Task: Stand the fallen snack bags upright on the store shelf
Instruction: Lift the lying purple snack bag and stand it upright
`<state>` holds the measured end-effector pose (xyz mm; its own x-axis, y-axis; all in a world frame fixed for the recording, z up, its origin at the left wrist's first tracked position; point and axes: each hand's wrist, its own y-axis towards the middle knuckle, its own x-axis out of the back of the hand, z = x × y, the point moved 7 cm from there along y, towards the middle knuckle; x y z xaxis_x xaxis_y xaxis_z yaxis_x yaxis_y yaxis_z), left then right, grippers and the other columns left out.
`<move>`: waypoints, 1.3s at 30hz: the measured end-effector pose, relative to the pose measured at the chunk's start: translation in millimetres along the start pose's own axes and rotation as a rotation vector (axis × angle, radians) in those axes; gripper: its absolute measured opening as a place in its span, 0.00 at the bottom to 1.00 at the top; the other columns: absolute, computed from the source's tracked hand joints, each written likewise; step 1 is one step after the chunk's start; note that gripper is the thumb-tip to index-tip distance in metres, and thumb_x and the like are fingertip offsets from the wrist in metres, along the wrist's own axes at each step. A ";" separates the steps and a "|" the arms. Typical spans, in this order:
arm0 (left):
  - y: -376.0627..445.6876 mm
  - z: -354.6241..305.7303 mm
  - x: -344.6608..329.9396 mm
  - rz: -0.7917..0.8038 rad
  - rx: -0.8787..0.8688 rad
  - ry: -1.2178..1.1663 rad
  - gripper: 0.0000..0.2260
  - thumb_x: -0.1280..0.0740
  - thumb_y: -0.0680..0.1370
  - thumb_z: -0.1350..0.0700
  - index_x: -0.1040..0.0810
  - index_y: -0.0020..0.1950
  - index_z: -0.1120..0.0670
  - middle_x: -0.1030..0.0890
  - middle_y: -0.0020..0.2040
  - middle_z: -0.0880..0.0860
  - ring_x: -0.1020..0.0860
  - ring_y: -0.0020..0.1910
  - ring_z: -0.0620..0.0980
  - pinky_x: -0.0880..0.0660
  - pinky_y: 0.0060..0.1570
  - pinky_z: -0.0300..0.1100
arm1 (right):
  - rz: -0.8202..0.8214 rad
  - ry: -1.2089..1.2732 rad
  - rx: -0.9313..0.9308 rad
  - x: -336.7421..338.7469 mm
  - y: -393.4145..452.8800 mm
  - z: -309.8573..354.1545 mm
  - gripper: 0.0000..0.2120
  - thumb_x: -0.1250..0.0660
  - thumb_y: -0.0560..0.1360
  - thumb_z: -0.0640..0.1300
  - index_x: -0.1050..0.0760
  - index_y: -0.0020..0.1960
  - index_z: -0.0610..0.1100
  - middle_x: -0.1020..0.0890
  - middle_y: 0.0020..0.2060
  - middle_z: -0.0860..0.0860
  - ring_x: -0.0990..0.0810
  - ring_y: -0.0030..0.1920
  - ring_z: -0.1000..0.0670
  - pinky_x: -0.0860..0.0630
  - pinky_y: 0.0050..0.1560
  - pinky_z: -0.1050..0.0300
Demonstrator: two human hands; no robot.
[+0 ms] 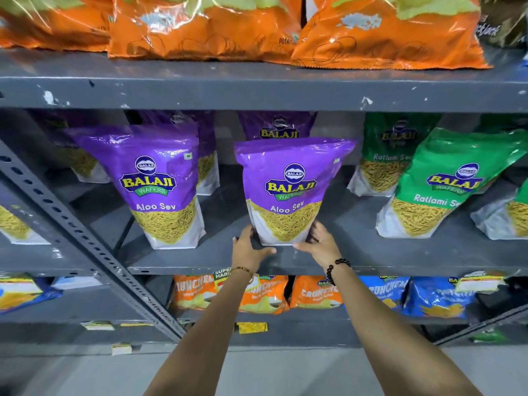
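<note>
A purple Aloo Sev bag (288, 190) stands upright near the front of the grey middle shelf (371, 252). My left hand (248, 248) touches its lower left corner and my right hand (318, 242) its lower right corner, fingers spread against the base. A second purple Aloo Sev bag (160, 184) stands upright to the left. More purple bags (278, 127) stand behind. Green Ratlami Sev bags (440, 184) lean upright on the right.
Orange bags (205, 27) lie on the top shelf. The bottom shelf holds orange bags (263, 292) and blue bags (434, 295). A perforated grey upright post (85, 238) runs diagonally on the left. The grey floor lies below.
</note>
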<state>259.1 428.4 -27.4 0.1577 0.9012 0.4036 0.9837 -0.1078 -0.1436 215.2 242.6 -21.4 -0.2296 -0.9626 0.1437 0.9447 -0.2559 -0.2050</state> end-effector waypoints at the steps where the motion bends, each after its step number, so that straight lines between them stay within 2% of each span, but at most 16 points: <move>1: 0.2 -0.4 -0.1 -0.013 0.010 0.000 0.29 0.24 0.65 0.59 0.31 0.63 0.56 0.22 0.61 0.57 0.28 0.63 0.58 0.36 0.69 0.57 | -0.021 -0.026 0.003 0.3 0.7 -0.3 0.35 0.27 0.65 0.30 0.35 0.69 0.42 0.24 0.64 0.45 0.25 0.61 0.47 0.27 0.63 0.51; 4: -0.1 0.5 3.4 -0.045 0.033 0.005 0.25 0.25 0.67 0.58 0.30 0.61 0.57 0.22 0.60 0.57 0.25 0.60 0.58 0.29 0.64 0.55 | -0.056 -0.112 -0.004 1.0 0.3 0.1 0.34 0.25 0.65 0.35 0.34 0.68 0.42 0.23 0.63 0.44 0.24 0.62 0.46 0.27 0.63 0.50; 8: -0.8 2.3 10.0 -0.079 0.034 0.031 0.22 0.25 0.67 0.57 0.29 0.58 0.57 0.21 0.58 0.58 0.23 0.57 0.58 0.26 0.58 0.52 | -0.068 -0.185 -0.003 -1.8 -0.5 3.5 0.31 0.25 0.66 0.38 0.33 0.67 0.42 0.23 0.63 0.44 0.24 0.62 0.44 0.27 0.65 0.47; 15: -2.3 0.7 13.1 -0.103 0.034 0.021 0.21 0.27 0.69 0.59 0.28 0.59 0.59 0.21 0.59 0.58 0.24 0.57 0.57 0.27 0.59 0.51 | -0.093 -0.267 -0.003 -4.5 -1.2 8.0 0.30 0.25 0.66 0.41 0.32 0.65 0.42 0.21 0.62 0.44 0.23 0.62 0.43 0.27 0.64 0.46; 18: -3.1 -0.3 15.2 -0.111 0.038 0.016 0.21 0.27 0.70 0.59 0.28 0.60 0.59 0.21 0.59 0.58 0.24 0.57 0.57 0.27 0.59 0.51 | -0.102 -0.284 0.002 -7.4 -1.7 10.4 0.30 0.25 0.66 0.42 0.31 0.65 0.42 0.21 0.62 0.45 0.23 0.62 0.44 0.27 0.64 0.48; 24: -3.2 -1.0 14.5 -0.092 0.057 0.028 0.21 0.27 0.69 0.58 0.29 0.59 0.58 0.21 0.59 0.58 0.23 0.58 0.57 0.27 0.60 0.52 | -0.110 -0.295 -0.001 -6.2 -3.9 11.8 0.29 0.26 0.68 0.41 0.32 0.66 0.43 0.22 0.63 0.45 0.25 0.63 0.44 0.28 0.62 0.51; 31: -2.4 1.1 13.8 -0.095 0.058 0.021 0.20 0.27 0.69 0.58 0.28 0.58 0.57 0.21 0.59 0.57 0.23 0.57 0.57 0.27 0.60 0.52 | -0.115 -0.300 -0.016 -6.4 -4.8 12.5 0.29 0.26 0.68 0.41 0.32 0.67 0.43 0.22 0.63 0.44 0.24 0.63 0.43 0.27 0.63 0.47; 39: -2.2 2.0 13.5 -0.094 0.062 0.012 0.20 0.27 0.70 0.57 0.28 0.59 0.57 0.21 0.60 0.57 0.23 0.58 0.57 0.28 0.61 0.53 | -0.136 -0.308 -0.023 -6.2 -6.4 13.0 0.29 0.26 0.68 0.42 0.32 0.66 0.42 0.22 0.63 0.44 0.25 0.63 0.42 0.28 0.61 0.49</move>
<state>258.9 441.7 -23.4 0.0662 0.9008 0.4291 0.9871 0.0037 -0.1601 213.6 251.3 -8.4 -0.2682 -0.8484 0.4565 0.9041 -0.3853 -0.1849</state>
